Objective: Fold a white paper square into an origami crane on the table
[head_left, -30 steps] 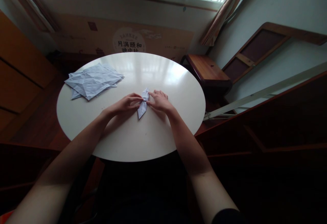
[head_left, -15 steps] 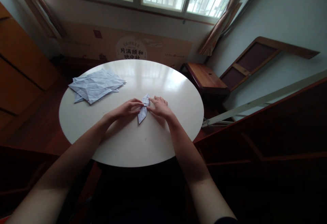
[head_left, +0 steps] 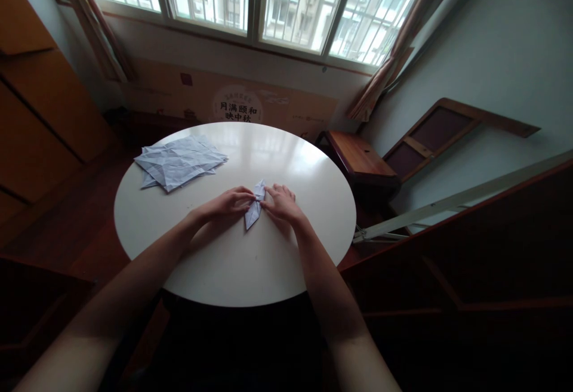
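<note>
A narrow piece of folded white paper [head_left: 252,215], pointed at its near end, lies slanted on the white round table [head_left: 215,272]. On its left edge my left hand [head_left: 235,201] grips the paper near the middle, thumb and fingers together. My right hand [head_left: 281,202] holds the opposite edge, thumb at the middle and index finger nearer the far end. Both hands rest low over the tabletop. Part of the paper's middle is hidden by the fingertips.
A stack of creased white paper sheets [head_left: 181,162] lies at the table's far left. Beyond the right edge stands a wooden stool [head_left: 358,152], with a wood-framed panel [head_left: 432,135] by the wall. Barred windows [head_left: 295,7] are behind the table.
The whole view has tilted up a little, so the table sits lower in the picture. Both hands keep nearly the same hold on the folded paper.
</note>
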`<state>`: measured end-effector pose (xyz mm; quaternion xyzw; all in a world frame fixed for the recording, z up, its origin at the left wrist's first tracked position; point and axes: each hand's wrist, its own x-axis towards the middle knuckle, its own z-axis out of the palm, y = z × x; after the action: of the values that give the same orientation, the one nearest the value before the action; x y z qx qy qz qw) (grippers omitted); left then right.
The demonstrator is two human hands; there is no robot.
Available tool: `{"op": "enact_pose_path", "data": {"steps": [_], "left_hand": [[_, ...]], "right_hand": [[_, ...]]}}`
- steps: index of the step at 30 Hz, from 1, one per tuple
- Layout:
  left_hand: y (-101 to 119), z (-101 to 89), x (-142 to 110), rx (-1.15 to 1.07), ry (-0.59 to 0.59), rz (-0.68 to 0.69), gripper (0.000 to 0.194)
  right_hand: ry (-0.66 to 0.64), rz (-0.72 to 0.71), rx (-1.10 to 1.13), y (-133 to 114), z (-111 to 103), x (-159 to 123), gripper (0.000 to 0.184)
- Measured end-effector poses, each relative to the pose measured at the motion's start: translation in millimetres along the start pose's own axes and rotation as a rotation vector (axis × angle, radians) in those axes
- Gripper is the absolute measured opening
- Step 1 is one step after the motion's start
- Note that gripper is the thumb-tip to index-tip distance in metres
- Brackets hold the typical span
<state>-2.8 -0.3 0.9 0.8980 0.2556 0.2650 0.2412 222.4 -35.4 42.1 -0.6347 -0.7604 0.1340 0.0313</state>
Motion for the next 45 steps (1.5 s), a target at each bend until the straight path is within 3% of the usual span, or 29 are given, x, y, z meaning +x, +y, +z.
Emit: {"op": "enact_pose_path", "data": {"steps": [45], "left_hand": [[-6.3, 1.2, 2.0, -0.033, 0.013, 0.015, 0.036]], "right_hand": [[0.007, -0.001, 0.021, 2.9, 3.8, 2.4, 0.063]]}}
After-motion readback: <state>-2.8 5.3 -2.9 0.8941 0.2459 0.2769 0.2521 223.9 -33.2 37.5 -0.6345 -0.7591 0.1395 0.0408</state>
